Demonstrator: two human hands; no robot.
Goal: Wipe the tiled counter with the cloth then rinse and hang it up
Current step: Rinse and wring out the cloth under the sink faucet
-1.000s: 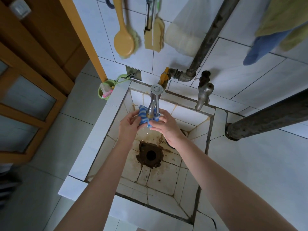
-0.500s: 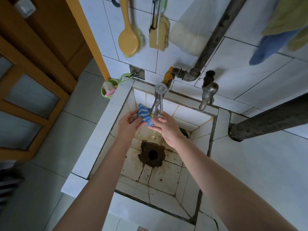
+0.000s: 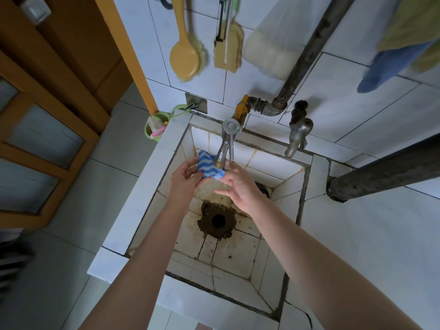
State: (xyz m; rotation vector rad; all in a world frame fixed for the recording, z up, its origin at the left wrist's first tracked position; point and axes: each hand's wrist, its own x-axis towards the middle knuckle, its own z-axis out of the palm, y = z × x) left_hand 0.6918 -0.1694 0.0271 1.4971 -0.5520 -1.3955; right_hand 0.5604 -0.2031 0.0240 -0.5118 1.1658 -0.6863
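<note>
A blue cloth with white wavy stripes [image 3: 207,166] is held under the spout of a metal tap [image 3: 225,145] over the tiled sink basin [image 3: 240,258]. My left hand [image 3: 184,178] grips the cloth's left side. My right hand [image 3: 239,185] is at the cloth's right edge with its fingers spread and fairly straight, fingertips touching the cloth. The tiled counter [image 3: 362,234] stretches to the right of the basin. Part of the cloth is hidden behind the tap and my hands.
The rusty drain hole [image 3: 217,220] lies below my hands. A second tap [image 3: 297,136] and pipes sit at the back wall. A brush [image 3: 185,58], sponges, a green cup [image 3: 156,127] and hanging cloths [image 3: 392,55] line the wall. A dark pipe [image 3: 385,172] crosses the counter.
The cloth went from bunched between both hands to spread open towards the left under the tap. My right hand's fingers have loosened and straightened.
</note>
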